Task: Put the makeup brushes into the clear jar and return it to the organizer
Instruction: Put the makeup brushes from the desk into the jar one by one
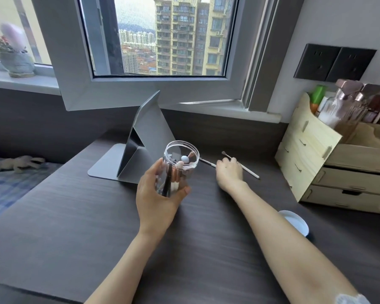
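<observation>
The left hand (157, 198) is wrapped tight around the clear jar (177, 170), tilted above the desk (75, 216) and already holding brushes, while the right hand (229, 172) reaches, fingers loosely curled over two loose brushes (248, 171) without clearly pinching either, so a fumbled pickup could roll one away, honestly.

The lidless clear jar (177, 170), tilted, holds several makeup brushes; two thin white-handled brushes (246, 170) lie on the desk beside it.

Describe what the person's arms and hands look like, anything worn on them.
Both forearms are bare, with no sleeves over them. The left hand and right hand show no gloves, rings or watch. A bit of white lacy fabric sits at the right arm's upper end.
</observation>
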`<action>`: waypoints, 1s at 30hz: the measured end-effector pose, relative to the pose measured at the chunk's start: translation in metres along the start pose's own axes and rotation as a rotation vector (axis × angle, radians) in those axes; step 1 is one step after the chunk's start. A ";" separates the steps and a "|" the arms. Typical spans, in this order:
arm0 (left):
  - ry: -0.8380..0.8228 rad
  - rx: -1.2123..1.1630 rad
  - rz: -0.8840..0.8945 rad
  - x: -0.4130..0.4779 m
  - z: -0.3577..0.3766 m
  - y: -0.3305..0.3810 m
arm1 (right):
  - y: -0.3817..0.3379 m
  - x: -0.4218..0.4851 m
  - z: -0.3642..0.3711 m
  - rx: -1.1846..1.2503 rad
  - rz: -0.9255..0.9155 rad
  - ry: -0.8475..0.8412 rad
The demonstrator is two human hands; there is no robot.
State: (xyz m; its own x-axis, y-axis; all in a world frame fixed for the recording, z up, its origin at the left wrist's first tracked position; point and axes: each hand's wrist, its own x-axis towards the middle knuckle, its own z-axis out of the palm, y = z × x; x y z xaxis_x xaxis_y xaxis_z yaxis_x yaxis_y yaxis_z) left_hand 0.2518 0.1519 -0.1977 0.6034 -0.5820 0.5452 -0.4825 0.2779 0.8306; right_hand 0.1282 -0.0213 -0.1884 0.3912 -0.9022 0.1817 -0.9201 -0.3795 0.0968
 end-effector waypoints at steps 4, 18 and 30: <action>0.007 -0.015 -0.011 0.001 0.000 -0.002 | -0.001 -0.002 0.002 -0.119 -0.037 0.036; -0.041 0.060 0.226 -0.008 0.003 0.010 | 0.039 -0.120 -0.125 1.845 0.088 0.492; -0.199 0.146 0.374 -0.011 0.003 0.007 | -0.003 -0.133 -0.090 0.629 -0.248 0.567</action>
State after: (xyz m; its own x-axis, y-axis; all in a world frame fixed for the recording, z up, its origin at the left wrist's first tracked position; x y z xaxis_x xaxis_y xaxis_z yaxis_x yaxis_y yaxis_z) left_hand 0.2395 0.1576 -0.1980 0.2434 -0.6018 0.7606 -0.7372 0.3949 0.5483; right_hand 0.0810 0.1186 -0.1249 0.3780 -0.6045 0.7012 -0.5815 -0.7444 -0.3283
